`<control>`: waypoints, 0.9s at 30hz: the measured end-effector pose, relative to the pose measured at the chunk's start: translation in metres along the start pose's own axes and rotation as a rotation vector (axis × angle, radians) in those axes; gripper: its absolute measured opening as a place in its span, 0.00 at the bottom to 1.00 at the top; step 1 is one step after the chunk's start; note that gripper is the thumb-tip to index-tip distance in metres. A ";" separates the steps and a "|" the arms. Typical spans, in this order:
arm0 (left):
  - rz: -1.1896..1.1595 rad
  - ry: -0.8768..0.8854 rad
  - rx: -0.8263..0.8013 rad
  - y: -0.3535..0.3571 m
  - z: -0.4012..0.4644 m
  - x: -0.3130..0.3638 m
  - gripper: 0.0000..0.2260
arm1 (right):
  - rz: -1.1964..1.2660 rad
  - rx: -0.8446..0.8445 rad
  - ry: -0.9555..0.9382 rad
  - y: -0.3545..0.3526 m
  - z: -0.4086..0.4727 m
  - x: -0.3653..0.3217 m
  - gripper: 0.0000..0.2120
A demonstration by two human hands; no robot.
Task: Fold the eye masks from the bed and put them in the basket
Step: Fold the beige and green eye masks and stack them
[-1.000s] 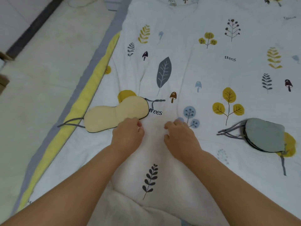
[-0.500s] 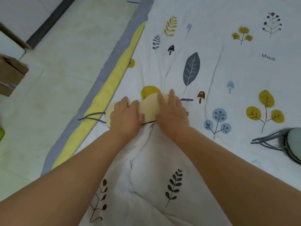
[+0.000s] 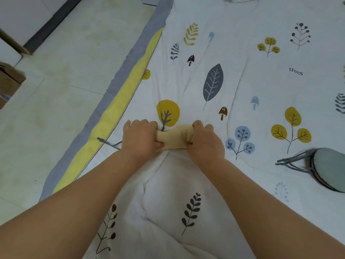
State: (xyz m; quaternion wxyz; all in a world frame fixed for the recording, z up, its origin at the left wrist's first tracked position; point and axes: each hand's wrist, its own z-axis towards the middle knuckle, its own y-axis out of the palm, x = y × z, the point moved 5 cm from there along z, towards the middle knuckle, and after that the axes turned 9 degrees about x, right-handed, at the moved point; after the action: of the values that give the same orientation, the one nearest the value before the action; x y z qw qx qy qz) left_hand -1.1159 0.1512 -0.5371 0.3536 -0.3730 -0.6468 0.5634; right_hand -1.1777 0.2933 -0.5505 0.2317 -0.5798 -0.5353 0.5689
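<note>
A white quilt [image 3: 242, 128] printed with leaves, mushrooms and small trees covers the bed and fills most of the view; its yellow and grey border [image 3: 112, 120] runs diagonally from lower left to upper middle, and beyond it lies pale tiled floor [image 3: 61, 75]. A brown cardboard box [image 3: 9, 81] sits at the far left edge of the floor.

Both bare forearms reach forward from the bottom corners and converge at the middle of the quilt. The left hand [image 3: 139, 139] and the right hand [image 3: 204, 142] are knuckles-up, fingers curled down and closed, each with a grip on one end of the cream eye mask [image 3: 174, 136]. The mask lies on the quilt between the hands, just below a yellow tree print; only its middle shows, bunched into a soft roll with a dark edge along its near side. Its grey strap [image 3: 108, 143] trails out to the left, reaching the yellow border, so the left hand works close to the bed's edge, while the quilt is open ahead and to the right.

A grey-green eye mask [image 3: 330, 167] lies well apart at the right edge, partly cut off, its straps [image 3: 293, 161] spread toward the hands; it looks folded, though blur makes that uncertain.
</note>
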 end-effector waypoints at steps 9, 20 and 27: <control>-0.542 0.042 -0.280 0.003 -0.029 0.074 0.12 | -0.094 -0.043 0.270 -0.043 -0.031 0.100 0.21; -0.517 -0.185 -0.138 0.037 -0.055 0.114 0.12 | -0.046 -0.071 0.426 -0.051 -0.072 0.177 0.29; -0.577 -0.273 -0.175 0.038 -0.055 0.115 0.13 | 0.433 0.175 0.267 -0.067 -0.084 0.156 0.12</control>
State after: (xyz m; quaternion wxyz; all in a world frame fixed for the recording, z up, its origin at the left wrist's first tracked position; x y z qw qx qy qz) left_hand -1.1186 0.2815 -0.5637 0.3752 -0.1244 -0.8131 0.4273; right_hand -1.1601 0.4811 -0.5358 0.2221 -0.7285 -0.3122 0.5679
